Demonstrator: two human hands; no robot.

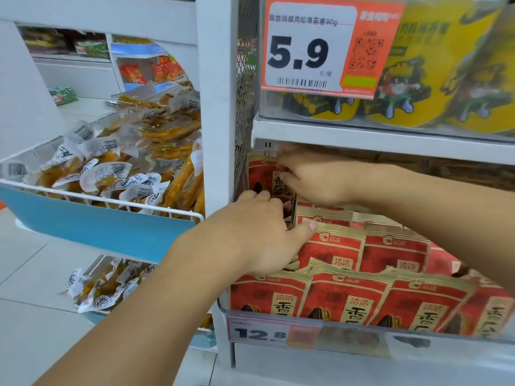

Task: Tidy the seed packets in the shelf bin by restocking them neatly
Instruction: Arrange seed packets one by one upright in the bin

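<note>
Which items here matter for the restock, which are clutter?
In play:
- upright red seed packet, held by right hand
- stacked seed packets
- left hand
- shelf bin

Clutter:
- yellow cans
- 5.9 price tag
- yellow snack sticks

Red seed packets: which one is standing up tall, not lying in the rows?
The upright packet at the bin's back left corner, beside the mesh wall. The right hand pinches its top; the others lean in overlapping rows.

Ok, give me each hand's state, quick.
Left hand: fingers reach in among the seed packets; grip cannot be told.
Right hand: pinches the upright packet at the back.
</note>
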